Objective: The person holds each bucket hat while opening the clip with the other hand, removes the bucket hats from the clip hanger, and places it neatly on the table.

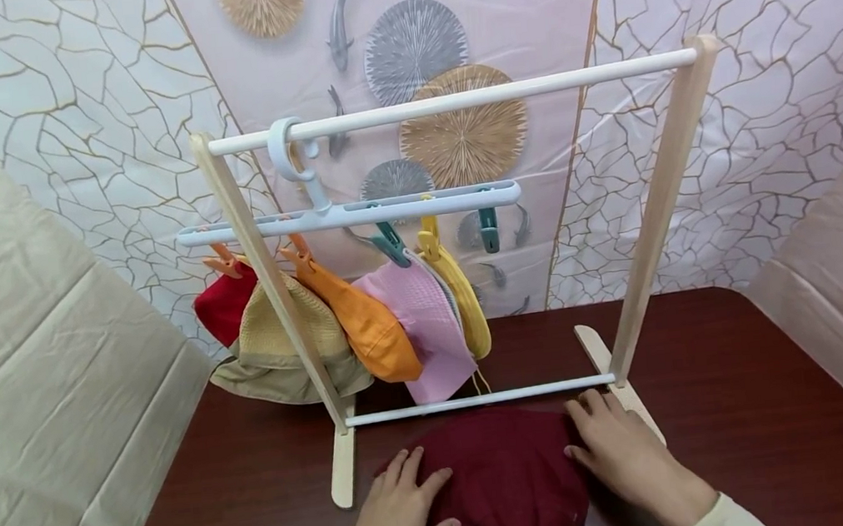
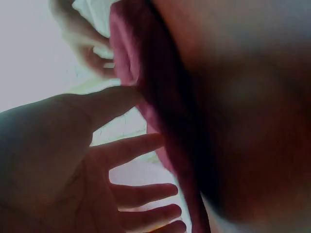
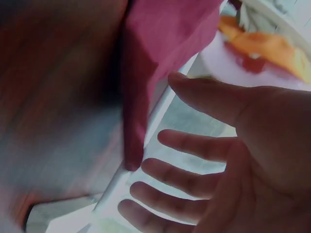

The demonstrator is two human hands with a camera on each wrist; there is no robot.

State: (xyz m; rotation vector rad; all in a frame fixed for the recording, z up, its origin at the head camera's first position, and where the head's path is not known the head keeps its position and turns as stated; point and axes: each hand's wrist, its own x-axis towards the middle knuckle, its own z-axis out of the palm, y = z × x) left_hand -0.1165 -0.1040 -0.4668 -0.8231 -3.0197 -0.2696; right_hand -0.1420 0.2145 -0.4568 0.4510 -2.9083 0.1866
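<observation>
Left hand (image 1: 398, 511) and right hand (image 1: 630, 454) flank a maroon cap (image 1: 508, 481)

The reddish-brown table (image 1: 748, 385) carries a wooden rack (image 1: 661, 213) with white bars. From the upper bar (image 1: 527, 89), toward the left, hangs a pale blue hanger (image 1: 402, 208) with clipped hats: a red hat (image 1: 224, 307), a tan hat (image 1: 262, 331), an orange hat (image 1: 370, 326), a pink hat (image 1: 427, 329) and a yellow hat (image 1: 471, 309). The maroon cap lies between the hands, in front of the lower bar (image 1: 493, 398). At its left side, the left hand has its fingers extended and spread, the thumb and index finger reaching over the cloth and apparently touching it. At its right side, the right hand's fingers are straight and apart, the thumb pointing toward the cap; the fingertips are just beside the edge, and contact cannot be told. A teal clip (image 1: 489, 228) hangs at the hanger's right end.
</observation>
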